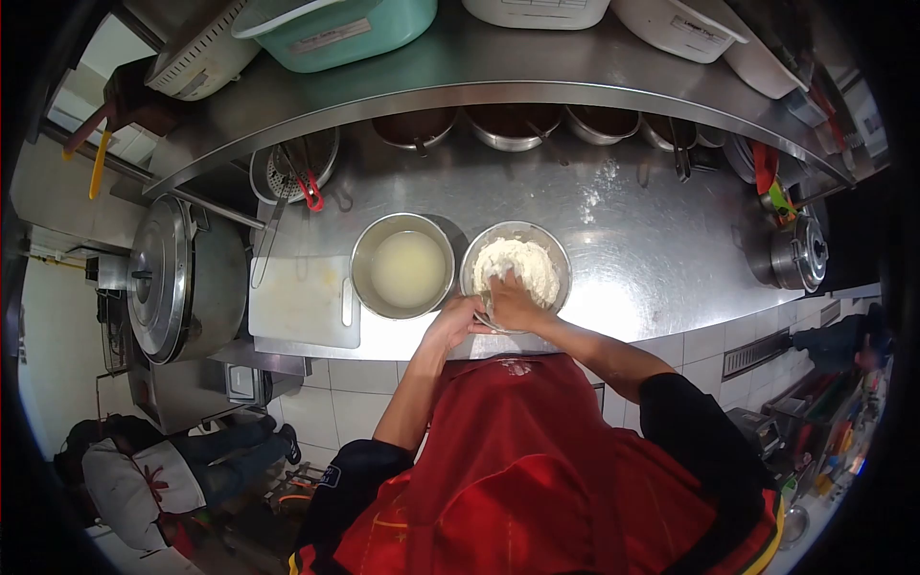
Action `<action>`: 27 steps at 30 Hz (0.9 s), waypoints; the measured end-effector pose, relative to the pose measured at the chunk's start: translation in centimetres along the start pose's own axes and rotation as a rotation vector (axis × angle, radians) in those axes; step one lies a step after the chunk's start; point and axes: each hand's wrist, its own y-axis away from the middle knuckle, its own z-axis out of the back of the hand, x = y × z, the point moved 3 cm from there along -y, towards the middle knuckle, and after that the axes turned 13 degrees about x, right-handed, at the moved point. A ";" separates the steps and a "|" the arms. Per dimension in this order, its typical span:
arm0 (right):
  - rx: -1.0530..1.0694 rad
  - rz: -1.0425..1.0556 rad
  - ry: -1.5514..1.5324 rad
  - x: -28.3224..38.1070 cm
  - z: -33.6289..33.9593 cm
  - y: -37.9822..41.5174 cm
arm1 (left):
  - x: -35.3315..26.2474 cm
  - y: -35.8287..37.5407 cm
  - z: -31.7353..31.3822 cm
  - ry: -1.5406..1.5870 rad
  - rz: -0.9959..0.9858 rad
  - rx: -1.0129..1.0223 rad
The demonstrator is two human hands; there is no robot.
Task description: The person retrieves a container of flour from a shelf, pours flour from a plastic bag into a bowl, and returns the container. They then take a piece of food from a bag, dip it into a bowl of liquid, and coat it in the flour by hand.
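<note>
Two bowls — steel counter

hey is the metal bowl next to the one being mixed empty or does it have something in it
Not empty. The left bowl holds a pale, cloudy liquid covering its bottom; what liquid it is cannot be told.

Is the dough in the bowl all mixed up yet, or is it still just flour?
Not mixed yet. Done: the flour is heaped in the right metal bowl, and a bowl of pale liquid stands beside it. In hand: the right hand presses into the flour while the left hand is at the bowl's rim. Left: the flour looks dry and loose, no dough ball shows.
</note>
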 end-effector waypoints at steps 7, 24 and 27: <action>0.196 0.307 0.399 -1.9 4.2 3.4 | -1.2 1.0 -1.1 -0.012 -0.047 -0.030; -0.118 0.200 -0.405 -2.8 4.8 2.5 | -0.8 2.5 -3.4 -0.045 -0.060 -0.020; 0.014 0.070 -1.144 -4.6 3.2 1.7 | -0.4 2.9 -4.0 -0.030 -0.098 -0.015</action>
